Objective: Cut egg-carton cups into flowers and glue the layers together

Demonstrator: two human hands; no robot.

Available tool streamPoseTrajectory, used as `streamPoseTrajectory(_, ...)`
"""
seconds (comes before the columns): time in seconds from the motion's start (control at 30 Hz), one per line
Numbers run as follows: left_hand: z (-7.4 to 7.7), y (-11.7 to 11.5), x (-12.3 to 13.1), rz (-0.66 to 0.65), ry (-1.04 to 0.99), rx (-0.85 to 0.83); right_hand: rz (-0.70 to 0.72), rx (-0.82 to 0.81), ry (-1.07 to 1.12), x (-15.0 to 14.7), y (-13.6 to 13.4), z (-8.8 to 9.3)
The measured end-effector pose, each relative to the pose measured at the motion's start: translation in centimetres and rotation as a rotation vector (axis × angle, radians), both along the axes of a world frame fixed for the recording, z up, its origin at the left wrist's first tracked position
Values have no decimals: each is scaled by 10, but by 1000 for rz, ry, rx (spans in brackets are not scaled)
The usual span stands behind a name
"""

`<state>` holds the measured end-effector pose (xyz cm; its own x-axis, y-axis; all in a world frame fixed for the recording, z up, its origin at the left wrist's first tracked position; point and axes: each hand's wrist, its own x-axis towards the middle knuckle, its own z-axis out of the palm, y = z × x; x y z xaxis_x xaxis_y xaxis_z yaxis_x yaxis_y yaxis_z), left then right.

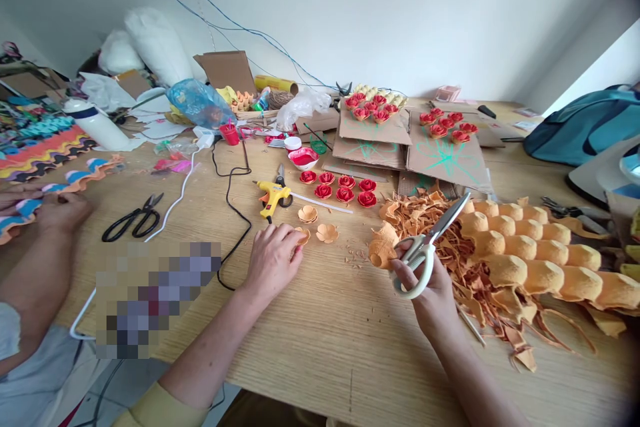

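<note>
Head view: the left hand [275,255], palm down, forearm outstretched, pinches an orange petal cup [303,235] at the worktop [310,340] near two blossom shapes [327,233]; the right hand [431,290] grips white-handled scissors [428,255], blades pointing away, and a carton cup [383,244].

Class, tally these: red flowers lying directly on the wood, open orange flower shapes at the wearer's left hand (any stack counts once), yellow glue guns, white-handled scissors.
Red flowers on the wood: 7
Orange flower shapes at the left hand: 3
Yellow glue gun: 1
White-handled scissors, in the right hand: 1
Total: 12
</note>
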<state>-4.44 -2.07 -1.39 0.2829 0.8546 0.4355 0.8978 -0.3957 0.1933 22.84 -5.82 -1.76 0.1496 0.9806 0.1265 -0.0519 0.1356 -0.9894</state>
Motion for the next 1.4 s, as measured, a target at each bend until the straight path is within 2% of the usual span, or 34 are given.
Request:
streamPoseTrajectory(0.07, 4, 0, 11, -103, -195, -69, 9, -5, -8, -2, 0, -1)
streamPoseTrajectory(0.13, 9, 2, 27, -204, -417, -211, 22, -15, -24, -5, 0, -1)
streamPoseTrajectory(0.3, 21, 9, 74, -402, -964, -801, 64, -29, 2, -12, -1, 4)
streamPoseTrajectory(0.43, 26, 15, 97, -421, -1277, -1171, 45, -13, 81, -11, -1, 8)
streamPoseTrajectory(0.57, 19, 16, 108, -403, -1432, -1393, -5, 0, 83, -7, 0, 9)
streamPoseTrajectory(0.7, 8, 14, 113, -445, -1565, -1440, -19, 26, 52, -3, 1, 6)
streamPoseTrajectory(0.83, 3, 15, 108, -368, -1878, -1403, -10, 45, -67, 3, 1, 4)
streamPoseTrajectory(0.93, 5, 18, 100, -326, -2037, -1387, 64, 7, -233, 6, 1, 4)
streamPoseTrajectory(1.13, 8, 24, 90, -424, -2089, -1259, 283, -55, -464, 4, 2, 4)
streamPoseTrajectory(1.4, 12, 24, 84, -423, -2083, -1226, 347, -51, -588, 4, 0, -1)
